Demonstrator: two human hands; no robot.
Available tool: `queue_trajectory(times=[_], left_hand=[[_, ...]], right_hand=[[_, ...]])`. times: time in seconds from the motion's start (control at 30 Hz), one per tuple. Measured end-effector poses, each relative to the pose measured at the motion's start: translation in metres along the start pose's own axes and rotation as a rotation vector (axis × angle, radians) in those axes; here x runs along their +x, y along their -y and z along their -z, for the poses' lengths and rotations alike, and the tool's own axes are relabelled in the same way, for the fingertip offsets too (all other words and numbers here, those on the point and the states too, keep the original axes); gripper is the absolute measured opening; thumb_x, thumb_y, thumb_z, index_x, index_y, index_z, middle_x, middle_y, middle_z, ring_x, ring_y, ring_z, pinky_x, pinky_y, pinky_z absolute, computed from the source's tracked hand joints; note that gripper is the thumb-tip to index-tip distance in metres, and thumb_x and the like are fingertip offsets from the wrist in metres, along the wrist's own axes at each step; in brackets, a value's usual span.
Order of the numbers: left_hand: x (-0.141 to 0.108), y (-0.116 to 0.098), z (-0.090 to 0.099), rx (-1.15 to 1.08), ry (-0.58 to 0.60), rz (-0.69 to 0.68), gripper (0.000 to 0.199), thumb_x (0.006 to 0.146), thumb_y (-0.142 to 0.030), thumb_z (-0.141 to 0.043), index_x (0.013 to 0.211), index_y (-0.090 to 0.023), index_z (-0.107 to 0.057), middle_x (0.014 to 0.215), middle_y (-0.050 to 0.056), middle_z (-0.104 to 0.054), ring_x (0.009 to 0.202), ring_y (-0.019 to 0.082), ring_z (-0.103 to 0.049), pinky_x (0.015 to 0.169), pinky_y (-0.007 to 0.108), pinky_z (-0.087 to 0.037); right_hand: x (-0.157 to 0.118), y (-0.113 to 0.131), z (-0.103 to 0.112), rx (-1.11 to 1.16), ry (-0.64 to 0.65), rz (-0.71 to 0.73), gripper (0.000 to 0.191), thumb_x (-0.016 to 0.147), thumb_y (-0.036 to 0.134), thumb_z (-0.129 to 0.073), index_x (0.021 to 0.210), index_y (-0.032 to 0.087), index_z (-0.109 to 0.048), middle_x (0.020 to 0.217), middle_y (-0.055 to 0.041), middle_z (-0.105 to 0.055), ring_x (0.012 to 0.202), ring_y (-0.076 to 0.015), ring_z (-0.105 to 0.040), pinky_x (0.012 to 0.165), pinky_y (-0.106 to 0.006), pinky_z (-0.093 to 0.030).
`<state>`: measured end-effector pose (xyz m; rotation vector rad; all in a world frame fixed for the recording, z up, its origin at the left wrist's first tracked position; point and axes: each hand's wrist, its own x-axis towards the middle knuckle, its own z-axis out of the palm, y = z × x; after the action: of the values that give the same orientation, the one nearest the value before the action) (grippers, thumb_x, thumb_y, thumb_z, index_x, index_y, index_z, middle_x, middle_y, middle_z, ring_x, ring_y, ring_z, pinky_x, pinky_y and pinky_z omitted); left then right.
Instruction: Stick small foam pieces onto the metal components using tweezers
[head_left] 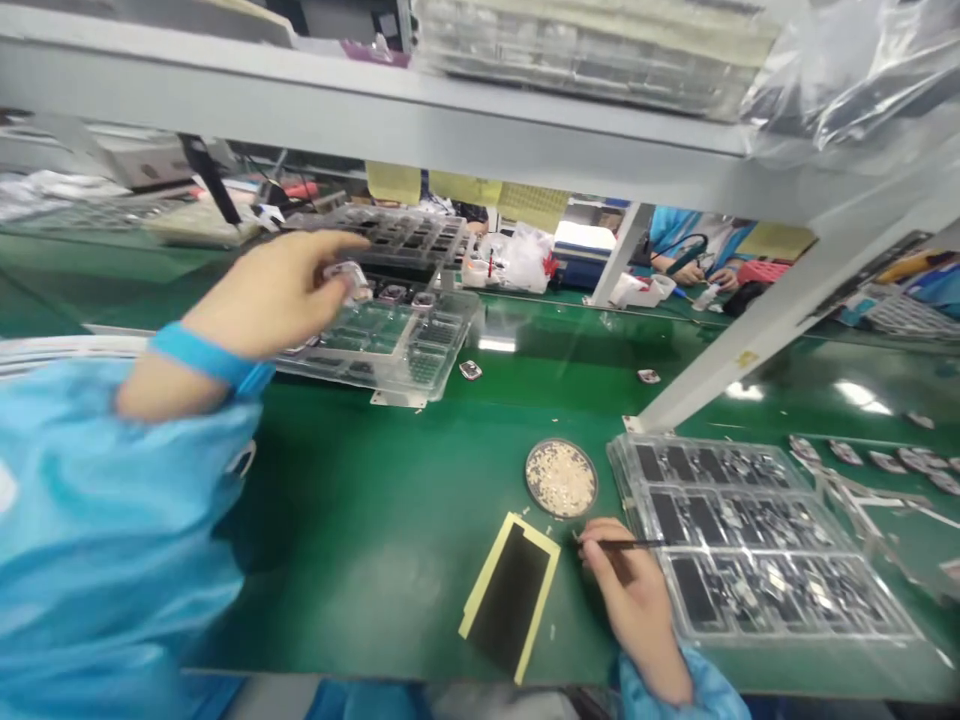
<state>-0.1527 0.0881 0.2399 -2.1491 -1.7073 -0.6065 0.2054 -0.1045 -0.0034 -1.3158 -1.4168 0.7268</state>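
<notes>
Head view shows us reaching far forward and to the left with our left hand (274,290), arm stretched out in a blue sleeve (112,530), thumb and forefinger pinched narrow on a small clear-and-metal part (349,280). That part hangs just above the near-left compartments of a clear plastic tray (390,345), which sits well away from us on the green table (360,520); the tray's long side runs roughly left to right, and the left hand is plainly the nearer one to it. Several compartments of that tray look unfilled, while a few small parts sit along its far edge, though blur keeps us from counting them.

Our right hand (634,590) rests close to our body, fingers closed around a thin dark tool, probably tweezers (626,544), which lies almost level and points right toward a second clear tray (750,540) of dark rectangular pieces. Just beyond this hand is a round dish of pale granules (561,478), and to its left a black pad with a yellow border (510,595), tilted on the table. Loose small parts (470,370) lie between the two trays.

Another person's hands (697,272) work at a far bench, apart from ours.
</notes>
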Motion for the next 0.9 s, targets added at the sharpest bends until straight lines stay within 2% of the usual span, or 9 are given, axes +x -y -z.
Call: queue_trajectory(times=[0.07,0.17,0.2,0.27,0.37,0.47,0.57,0.7,0.9], left_hand=[[-0.038,-0.028,-0.003,-0.562,0.129,0.014,0.04,0.094,-0.035,-0.045,0.117,-0.01,-0.065,0.091,-0.003,-0.068,0.086,0.015,-0.066,0.083,0.031,-0.047],[-0.097,-0.08,-0.032,-1.328,0.619,0.057,0.013,0.087,-0.028,-0.056,0.093,-0.017,-0.062,0.08,0.001,-0.073,0.072,0.017,-0.069,0.07,0.028,-0.055],[-0.112,-0.095,-0.048,-1.478,0.785,0.123,0.008,0.084,-0.025,-0.056,0.088,-0.018,-0.059,0.074,0.002,-0.072,0.068,0.018,-0.068,0.065,0.028,-0.054],[-0.132,-0.118,-0.082,-1.582,0.93,0.249,0.011,0.08,-0.022,-0.059,0.09,-0.017,-0.058,0.073,0.003,-0.071,0.062,0.016,-0.066,0.054,0.023,-0.047],[-0.144,-0.13,-0.124,-1.659,0.997,0.353,0.025,0.078,-0.026,-0.067,0.098,-0.014,-0.062,0.075,0.004,-0.07,0.059,0.015,-0.065,0.055,0.024,-0.048],[-0.148,-0.127,-0.143,-1.753,1.021,0.433,0.03,0.076,-0.033,-0.075,0.093,-0.015,-0.059,0.077,0.004,-0.068,0.064,0.02,-0.069,0.06,0.03,-0.054],[-0.155,-0.122,-0.145,-1.719,0.916,0.414,0.032,0.077,-0.035,-0.075,0.098,-0.016,-0.061,0.083,0.004,-0.068,0.074,0.021,-0.07,0.067,0.032,-0.054],[-0.165,-0.118,-0.145,-1.413,0.816,0.187,0.025,0.089,-0.033,-0.062,0.107,-0.018,-0.07,0.097,0.007,-0.071,0.086,0.02,-0.067,0.076,0.03,-0.05],[-0.172,-0.121,-0.146,-1.185,0.8,0.11,0.016,0.089,-0.028,-0.061,0.101,-0.023,-0.07,0.082,0.0,-0.074,0.073,0.019,-0.067,0.064,0.027,-0.047]], right_hand=[[0.0,0.005,-0.001,-0.069,0.049,-0.009,0.013,0.097,0.03,-0.059,0.094,0.019,-0.066,0.095,-0.0074,-0.068,0.088,-0.0222,-0.066,0.079,-0.032,-0.054],[0.006,0.017,-0.004,-0.182,0.103,-0.01,0.014,0.098,0.029,-0.056,0.091,0.02,-0.064,0.087,-0.0052,-0.068,0.082,-0.0212,-0.065,0.074,-0.03,-0.051],[0.01,0.022,-0.006,-0.204,0.109,-0.003,0.014,0.098,0.029,-0.056,0.091,0.02,-0.064,0.086,-0.0051,-0.068,0.08,-0.0209,-0.065,0.073,-0.029,-0.051],[0.018,0.03,-0.009,-0.217,0.085,0.021,0.013,0.098,0.028,-0.056,0.091,0.02,-0.064,0.086,-0.0052,-0.067,0.08,-0.0207,-0.064,0.072,-0.03,-0.051],[0.026,0.039,-0.016,-0.159,-0.012,0.023,0.012,0.096,0.029,-0.059,0.09,0.02,-0.065,0.089,-0.0056,-0.068,0.082,-0.0203,-0.065,0.074,-0.03,-0.053],[0.027,0.039,-0.028,-0.029,-0.041,-0.072,0.011,0.092,0.031,-0.066,0.093,0.02,-0.067,0.091,-0.0055,-0.07,0.077,-0.0187,-0.069,0.07,-0.029,-0.057],[0.022,0.032,-0.043,0.04,-0.027,-0.173,0.016,0.088,0.034,-0.071,0.093,0.019,-0.068,0.086,-0.005,-0.073,0.071,-0.0184,-0.071,0.065,-0.028,-0.059],[0.017,0.024,-0.053,0.048,-0.036,-0.198,0.017,0.088,0.034,-0.071,0.094,0.018,-0.067,0.086,-0.0057,-0.073,0.076,-0.0193,-0.072,0.066,-0.028,-0.06],[0.016,0.02,-0.051,0.076,-0.017,-0.2,0.015,0.09,0.032,-0.068,0.096,0.019,-0.066,0.088,-0.0052,-0.071,0.077,-0.0185,-0.071,0.066,-0.027,-0.059]])
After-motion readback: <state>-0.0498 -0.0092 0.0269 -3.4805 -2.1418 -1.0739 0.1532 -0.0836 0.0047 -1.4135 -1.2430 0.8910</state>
